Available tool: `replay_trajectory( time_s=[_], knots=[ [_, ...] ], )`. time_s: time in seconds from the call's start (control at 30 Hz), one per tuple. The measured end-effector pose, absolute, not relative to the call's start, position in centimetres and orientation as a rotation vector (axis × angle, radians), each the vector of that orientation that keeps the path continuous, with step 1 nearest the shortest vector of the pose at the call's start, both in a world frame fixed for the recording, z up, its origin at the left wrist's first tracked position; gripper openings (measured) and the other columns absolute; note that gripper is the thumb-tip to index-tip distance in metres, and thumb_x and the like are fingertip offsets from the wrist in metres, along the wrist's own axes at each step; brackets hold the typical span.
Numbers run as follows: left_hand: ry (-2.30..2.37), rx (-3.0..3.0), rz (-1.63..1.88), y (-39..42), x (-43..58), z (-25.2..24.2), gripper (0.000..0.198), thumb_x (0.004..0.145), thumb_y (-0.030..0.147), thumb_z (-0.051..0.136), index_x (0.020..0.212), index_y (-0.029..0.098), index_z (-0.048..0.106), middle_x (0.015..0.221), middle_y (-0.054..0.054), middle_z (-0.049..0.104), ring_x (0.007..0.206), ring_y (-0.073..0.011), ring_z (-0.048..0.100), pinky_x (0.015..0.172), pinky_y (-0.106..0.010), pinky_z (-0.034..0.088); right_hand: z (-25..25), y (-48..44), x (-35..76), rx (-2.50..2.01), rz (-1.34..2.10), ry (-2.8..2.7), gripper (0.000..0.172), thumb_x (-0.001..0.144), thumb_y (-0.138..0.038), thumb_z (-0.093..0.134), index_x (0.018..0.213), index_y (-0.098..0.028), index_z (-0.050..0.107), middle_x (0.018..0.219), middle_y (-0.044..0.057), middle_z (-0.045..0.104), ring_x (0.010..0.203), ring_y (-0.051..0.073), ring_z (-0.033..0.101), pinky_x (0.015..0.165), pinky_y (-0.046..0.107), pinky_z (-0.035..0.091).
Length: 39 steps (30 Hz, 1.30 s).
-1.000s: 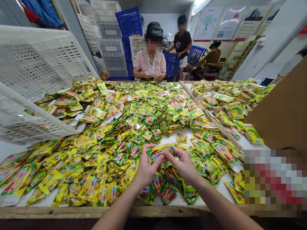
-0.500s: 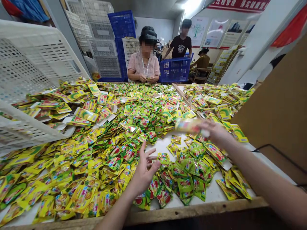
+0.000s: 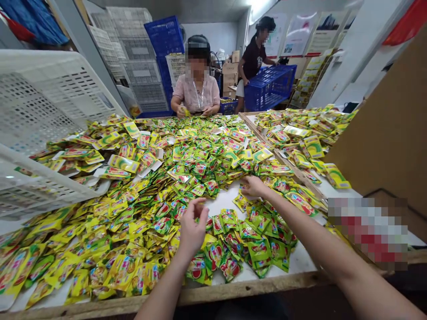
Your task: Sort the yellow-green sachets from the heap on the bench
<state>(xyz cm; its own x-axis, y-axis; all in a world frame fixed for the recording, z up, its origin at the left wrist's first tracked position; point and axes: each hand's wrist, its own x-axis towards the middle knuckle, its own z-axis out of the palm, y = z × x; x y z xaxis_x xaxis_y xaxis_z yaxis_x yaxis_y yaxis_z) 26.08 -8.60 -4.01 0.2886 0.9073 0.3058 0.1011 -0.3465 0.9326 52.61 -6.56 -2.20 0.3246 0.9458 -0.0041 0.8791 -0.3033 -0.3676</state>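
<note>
Right hand (image 3: 253,186) lowered, outstretched onto sachets (image 3: 240,202).

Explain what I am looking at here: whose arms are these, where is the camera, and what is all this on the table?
There is no machine. The two bare arms belong to a person who wears the camera on the head, so the single view looks forward and down. The left hand hovers with curled fingers over small yellow and green packets heaped across the table; I cannot tell whether it holds one. The right hand reaches further and touches the packets. A white crate leans at the left. Opposite, another person handles packets; a third holds a blue crate.
</note>
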Motion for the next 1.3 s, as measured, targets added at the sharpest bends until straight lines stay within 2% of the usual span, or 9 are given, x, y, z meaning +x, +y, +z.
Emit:
replay_trajectory(
  time_s=[0.1,0.2,0.33,0.43,0.5,0.63,0.8,1.03,1.3],
  knots=[
    [0.785,2.124,0.879,-8.9,27.2,-4.5,0.026,0.085,0.024,0.051,0.11,0.019,0.056,0.099,-0.007,0.066,0.091,-0.0192,0.061,0.083,-0.035,0.049,-2.3,-5.9,53.0,-2.32,0.403,-1.626,0.022,0.09,-0.032,0.055,0.104,-0.015,0.06,0.105,0.006,0.063,0.091,0.017,0.062,0.08,0.037,0.052],
    [0.656,2.467,0.507,-9.5,28.4,-4.5,0.03,0.082,0.019,0.055,0.112,0.021,0.058,0.119,-0.008,0.062,0.111,-0.0239,0.054,0.096,-0.041,0.043,-1.8,-6.5,53.1,-2.269,0.4,-1.584,0.015,0.085,-0.027,0.061,0.093,-0.014,0.063,0.096,0.004,0.065,0.085,0.017,0.062,0.076,0.034,0.052],
    [0.817,2.593,0.242,-10.3,29.1,-4.0,0.04,0.079,0.015,0.054,0.119,0.02,0.055,0.113,-0.009,0.064,0.106,-0.0266,0.056,0.091,-0.04,0.046,-0.7,-8.4,52.4,-2.108,0.357,-1.465,0.01,0.072,-0.017,0.066,0.081,-0.013,0.065,0.08,0.006,0.069,0.072,0.018,0.064,0.065,0.028,0.05],
    [0.908,2.599,0.202,-10.2,28.9,-3.9,0.051,0.071,0.002,0.051,0.119,0.019,0.055,0.107,-0.01,0.063,0.098,-0.0262,0.059,0.084,-0.038,0.048,0.4,-10.0,51.2,-1.956,0.382,-1.405,0.021,0.073,-0.023,0.063,0.092,-0.014,0.065,0.088,0.008,0.071,0.073,0.018,0.066,0.062,0.027,0.05],
    [0.928,2.52,0.301,-9.6,28.6,-3.9,0.043,0.071,0.001,0.05,0.107,0.02,0.061,0.098,-0.009,0.064,0.091,-0.025,0.06,0.081,-0.038,0.048,0.9,-11.0,50.2,-1.869,0.402,-1.392,0.028,0.073,-0.027,0.063,0.098,-0.016,0.065,0.095,0.009,0.071,0.08,0.02,0.066,0.066,0.029,0.051],
    [0.927,2.088,0.798,-8.2,27.7,-3.7,0.015,0.084,0.025,0.05,0.089,0.019,0.064,0.09,-0.006,0.062,0.087,-0.02,0.059,0.08,-0.034,0.047,0.8,-12.9,47.4,-1.68,0.569,-1.329,0.026,0.074,-0.037,0.06,0.092,-0.018,0.064,0.085,0.006,0.071,0.07,0.019,0.066,0.059,0.029,0.052],
    [0.903,1.349,1.172,-8.7,27.5,-3.4,0.035,0.079,0.053,0.055,0.088,0.02,0.052,0.062,0.004,0.052,0.057,-0.0123,0.05,0.057,-0.024,0.043,-0.6,-13.9,42.8,-1.372,0.94,-0.972,0.039,0.067,-0.048,0.069,0.09,-0.019,0.058,0.073,0.001,0.066,0.059,0.014,0.061,0.051,0.025,0.05],
    [1.039,1.519,1.286,-10.4,28.0,-3.6,0.027,0.082,0.045,0.054,0.077,0.019,0.052,0.071,0.001,0.05,0.068,-0.0139,0.05,0.063,-0.025,0.041,-1.7,-14.3,38.8,-1.168,1.261,-0.871,0.047,0.069,-0.062,0.064,0.084,-0.018,0.066,0.075,0.002,0.068,0.065,0.015,0.061,0.058,0.028,0.053],
    [0.616,1.474,0.684,-9.0,25.7,-1.6,0.036,0.076,0.053,0.059,0.083,0.017,0.056,0.062,0.003,0.049,0.052,-0.0095,0.046,0.049,-0.021,0.038,-0.9,-15.6,40.4,-1.294,1.3,-0.965,0.042,0.062,-0.048,0.077,0.091,-0.018,0.072,0.079,0.006,0.073,0.074,0.019,0.066,0.072,0.031,0.055]
  ],
)
